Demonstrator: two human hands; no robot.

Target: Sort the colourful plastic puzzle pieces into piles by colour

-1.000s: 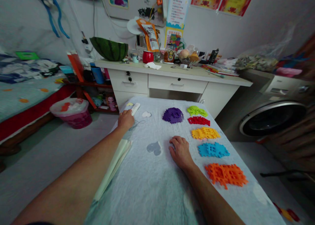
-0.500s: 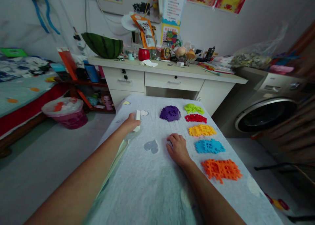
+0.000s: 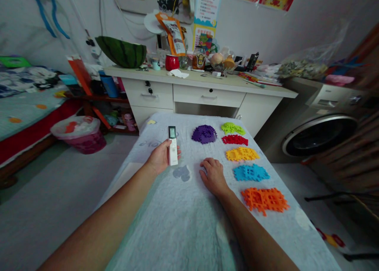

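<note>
My left hand (image 3: pixel 161 156) is wrapped round a white remote control (image 3: pixel 173 152), its small dark-framed screen facing up. The remote is over the left-middle part of the cloth-covered table. My right hand (image 3: pixel 212 176) rests on the cloth (image 3: pixel 183 207), fingers loosely bent and a little apart, with nothing in it. Beyond it lies a pile of purple plastic pieces (image 3: pixel 204 134). Down the table's right side run separate groups of interlocking pieces: lime green (image 3: pixel 232 128), red (image 3: pixel 235 139), yellow (image 3: pixel 242 154), blue (image 3: pixel 251 172) and orange (image 3: pixel 265 200).
A white desk (image 3: pixel 207 91) stands against the table's far end, bearing a watermelon half (image 3: pixel 122 53), a red pot (image 3: pixel 172 62) and jars. To the right is a washing machine (image 3: pixel 314 121). A pink bin (image 3: pixel 79 138) sits on the floor at left, near a bed (image 3: pixel 29 109).
My left hand has turned and drawn the remote control back and rightward, so its face now shows. My right hand stays where it was on the cloth.
</note>
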